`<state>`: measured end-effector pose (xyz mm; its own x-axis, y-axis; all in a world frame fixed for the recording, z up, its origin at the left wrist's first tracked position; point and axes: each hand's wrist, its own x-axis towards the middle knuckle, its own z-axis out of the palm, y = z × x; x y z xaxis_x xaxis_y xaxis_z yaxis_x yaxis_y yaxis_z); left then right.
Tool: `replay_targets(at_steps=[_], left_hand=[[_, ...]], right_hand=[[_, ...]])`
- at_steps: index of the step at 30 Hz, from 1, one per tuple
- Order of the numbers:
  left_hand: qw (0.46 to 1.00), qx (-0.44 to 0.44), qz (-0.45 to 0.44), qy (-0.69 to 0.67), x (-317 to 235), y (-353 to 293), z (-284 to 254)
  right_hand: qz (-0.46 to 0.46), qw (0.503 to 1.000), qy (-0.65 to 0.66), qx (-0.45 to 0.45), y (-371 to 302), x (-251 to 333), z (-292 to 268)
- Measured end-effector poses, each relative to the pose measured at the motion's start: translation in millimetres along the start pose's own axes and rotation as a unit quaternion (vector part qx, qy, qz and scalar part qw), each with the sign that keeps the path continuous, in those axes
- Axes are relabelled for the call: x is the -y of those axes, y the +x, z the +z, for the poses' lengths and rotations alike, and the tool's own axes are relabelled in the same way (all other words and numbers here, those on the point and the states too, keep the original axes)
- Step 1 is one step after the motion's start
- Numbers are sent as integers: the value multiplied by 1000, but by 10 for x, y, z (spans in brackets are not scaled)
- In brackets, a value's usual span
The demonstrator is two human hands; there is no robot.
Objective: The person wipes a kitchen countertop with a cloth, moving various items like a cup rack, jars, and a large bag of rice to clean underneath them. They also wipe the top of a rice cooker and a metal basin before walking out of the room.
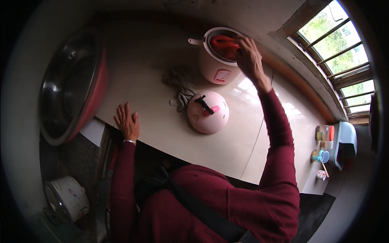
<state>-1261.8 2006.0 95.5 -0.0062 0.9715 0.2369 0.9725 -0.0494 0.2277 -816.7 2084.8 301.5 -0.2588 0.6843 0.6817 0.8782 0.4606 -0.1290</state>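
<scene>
A white rice cooker point(208, 67) with a pink-edged panel stands uncovered at the back of the pale counter point(162, 125). Inside its pot lies a bunched red cloth point(223, 43), and my right hand point(250, 58) reaches over the rim with curled fingers gripping the cloth's right side; the fingertips are partly hidden. My left hand point(127, 122), wearing a bracelet, rests flat on the counter's front edge with its fingers spread. Between the cooker and me sits a round pink lid point(210, 121) with a black strip tied at its knob. A crumpled grey cloth point(182, 83) touches or nearly touches the lid.
A large metal basin point(101, 77), reddish outside, stands tilted at the left. Small jars point(324, 133) and a light-blue container point(347, 137) line the right end, under a barred window point(340, 52). Low at the left is a worn white pot-like appliance point(73, 198).
</scene>
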Motion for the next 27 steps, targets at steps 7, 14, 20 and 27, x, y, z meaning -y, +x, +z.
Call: replay_targets(at_steps=[7,14,20,27], left_hand=[[1000,5,-4,-9,8,14,10],[1000,3,-6,-11,-16,12,-7],[1000,3,-4,-14,-12,18,-10],[1000,8,0,-20,-12,19,-32]], right_hand=[[136,920,-86,356,355,-405,313],[143,920,-104,350,289,-651,539],[99,965,1,242,249,-806,500],[102,976,13,194,434,-638,212]])
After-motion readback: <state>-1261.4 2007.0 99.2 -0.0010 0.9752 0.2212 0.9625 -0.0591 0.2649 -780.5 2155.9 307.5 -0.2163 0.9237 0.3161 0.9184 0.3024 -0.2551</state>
